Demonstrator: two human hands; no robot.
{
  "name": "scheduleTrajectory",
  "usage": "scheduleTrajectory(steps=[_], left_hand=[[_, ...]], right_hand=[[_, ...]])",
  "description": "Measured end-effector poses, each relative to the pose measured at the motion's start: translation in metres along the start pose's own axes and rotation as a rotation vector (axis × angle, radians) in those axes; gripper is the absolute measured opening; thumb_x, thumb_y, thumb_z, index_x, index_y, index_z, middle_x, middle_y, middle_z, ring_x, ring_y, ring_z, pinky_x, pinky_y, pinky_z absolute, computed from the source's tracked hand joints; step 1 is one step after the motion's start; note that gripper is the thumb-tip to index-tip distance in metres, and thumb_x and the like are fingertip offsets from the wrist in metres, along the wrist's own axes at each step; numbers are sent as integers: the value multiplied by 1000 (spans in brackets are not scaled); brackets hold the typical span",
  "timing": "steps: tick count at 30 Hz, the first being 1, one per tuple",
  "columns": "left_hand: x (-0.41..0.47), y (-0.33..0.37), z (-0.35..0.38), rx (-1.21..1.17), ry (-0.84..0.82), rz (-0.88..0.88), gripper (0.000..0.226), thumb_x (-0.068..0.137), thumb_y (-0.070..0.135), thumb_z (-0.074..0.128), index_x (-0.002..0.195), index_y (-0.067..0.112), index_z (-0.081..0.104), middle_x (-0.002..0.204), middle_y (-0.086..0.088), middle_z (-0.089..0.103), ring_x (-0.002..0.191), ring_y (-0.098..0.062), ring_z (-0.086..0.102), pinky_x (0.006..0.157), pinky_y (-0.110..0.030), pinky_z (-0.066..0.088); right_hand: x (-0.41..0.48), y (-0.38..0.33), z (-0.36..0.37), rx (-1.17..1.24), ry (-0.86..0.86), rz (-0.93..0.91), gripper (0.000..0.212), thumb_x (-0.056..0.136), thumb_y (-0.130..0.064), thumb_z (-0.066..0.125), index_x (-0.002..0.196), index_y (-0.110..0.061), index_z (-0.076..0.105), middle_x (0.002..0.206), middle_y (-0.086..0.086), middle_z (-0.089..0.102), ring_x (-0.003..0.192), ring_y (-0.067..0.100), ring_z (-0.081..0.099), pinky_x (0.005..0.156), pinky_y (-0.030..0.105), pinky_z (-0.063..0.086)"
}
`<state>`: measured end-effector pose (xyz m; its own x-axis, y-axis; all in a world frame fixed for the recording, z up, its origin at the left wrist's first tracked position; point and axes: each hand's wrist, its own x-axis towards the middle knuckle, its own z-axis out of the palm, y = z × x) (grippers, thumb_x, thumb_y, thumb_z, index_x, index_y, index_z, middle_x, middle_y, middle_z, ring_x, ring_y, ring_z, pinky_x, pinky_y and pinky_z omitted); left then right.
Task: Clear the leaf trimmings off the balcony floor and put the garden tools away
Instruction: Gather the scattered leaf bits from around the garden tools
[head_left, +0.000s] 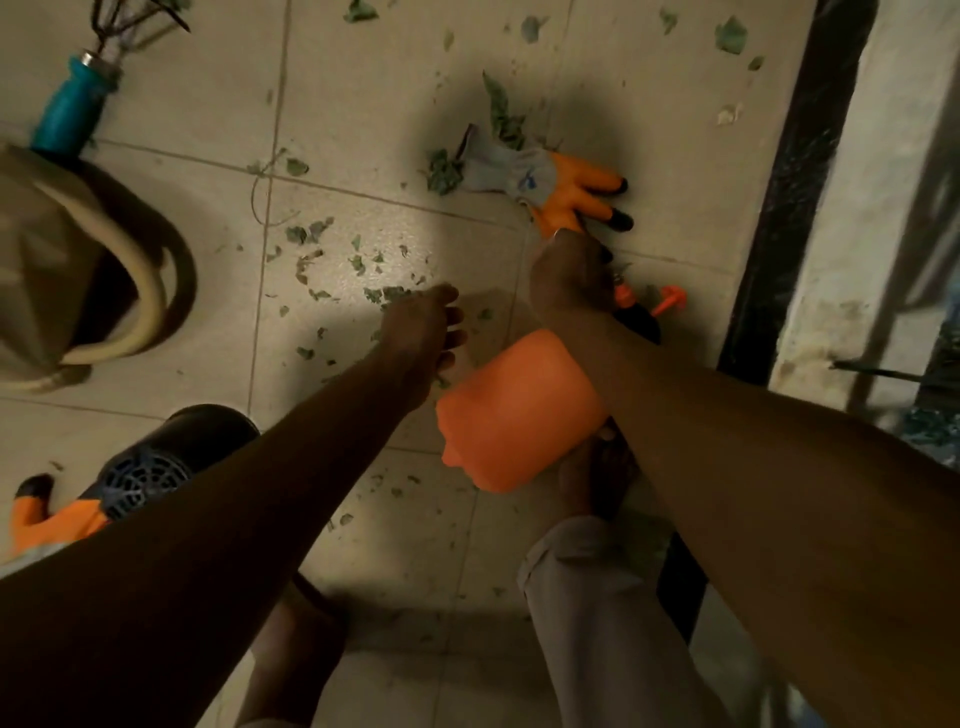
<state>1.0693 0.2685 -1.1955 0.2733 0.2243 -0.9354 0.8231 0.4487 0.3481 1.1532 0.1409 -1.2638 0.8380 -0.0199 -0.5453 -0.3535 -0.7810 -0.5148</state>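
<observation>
Left hand (431, 332): hovering low over the middle of the balcony floor (363, 130), keeping the fingers slack and loosely curled, pinching nothing that shows; probably lining up to scoop leaves.
Leaf trimmings (363, 270): lying scattered across the middle tiles just beyond the left hand, thinning out toward the far edge; looking not yet gathered.
Right hand (569, 275): stretching toward the floor's right edge, showing only its back and hiding the fingers, so cannot tell whether gripping or just touching; likely going for a tool there.
Pruning shears (636, 309): poking orange-and-black handles out from under the right hand, close to the right edge.
Gardening glove (540, 174): lying flat just past the right hand, resting partly on a leafy sprig, not yet put away.
Sprayer bottle (514, 410): sitting between the two forearms, partly under the right one, crowding any sweep toward the near tiles.
Hand rake (72, 104): lying in the far left corner, pointing its teal handle at the bag.
Tan bag (52, 249): gaping open at the left edge, probably waiting for the tools or the leaves.
Second glove (41, 514): lying at the near left edge, touching a black grilled housing (156, 467), too dim to name.
Railing base (779, 182): running along the right edge, boxing in the reach.
</observation>
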Motion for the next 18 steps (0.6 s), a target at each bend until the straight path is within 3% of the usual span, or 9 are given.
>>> scheduleTrajectory(steps=[2,5,8,10,12,15,18], left_hand=[[0,6,0,-21,22,19,15,106,27,49,100,21,61,91,2,61,75,-14,58,66,-28,44],[5,14,-2,-94,37,48,21,107,36,49,111,18,60,104,-1,65,90,-17,65,75,-31,55],[10,17,-10,-209,-27,12,43,107,52,42,126,17,59,120,-7,68,106,-23,69,79,-36,58],[10,18,-15,-259,-64,-26,50,107,57,35,120,17,62,119,-9,70,104,-23,71,76,-36,58],[7,17,-21,-289,-20,-51,53,108,55,35,108,12,65,104,-12,74,92,-24,74,69,-36,60],[11,8,-35,-251,31,-32,63,107,55,36,118,1,65,99,-17,74,71,-21,74,53,-29,57],[16,-1,-56,-194,25,-13,64,106,56,39,115,1,69,101,-20,74,64,-20,73,52,-28,56]], right_hand=[[-3,-11,-4,-3,-61,39,19,91,-3,57,95,-13,73,99,4,70,97,19,65,80,22,46],[-23,-30,-8,315,-154,86,22,86,-2,72,80,-23,68,81,2,72,76,17,70,79,38,60],[-57,-45,-2,528,-398,95,11,88,-1,72,96,-9,73,84,2,76,77,12,73,70,28,58],[-72,-54,7,556,-484,37,17,88,6,66,100,-4,73,87,7,75,79,16,73,69,28,59],[-81,-60,17,518,-479,-11,23,84,6,63,88,-14,73,82,7,75,75,21,73,69,35,61],[-81,-59,29,200,-427,-214,15,82,-11,68,84,-23,77,79,0,75,73,18,73,69,39,63],[-80,-58,42,-58,-374,-514,12,80,-25,70,85,-22,80,93,2,68,92,28,62,78,43,56]])
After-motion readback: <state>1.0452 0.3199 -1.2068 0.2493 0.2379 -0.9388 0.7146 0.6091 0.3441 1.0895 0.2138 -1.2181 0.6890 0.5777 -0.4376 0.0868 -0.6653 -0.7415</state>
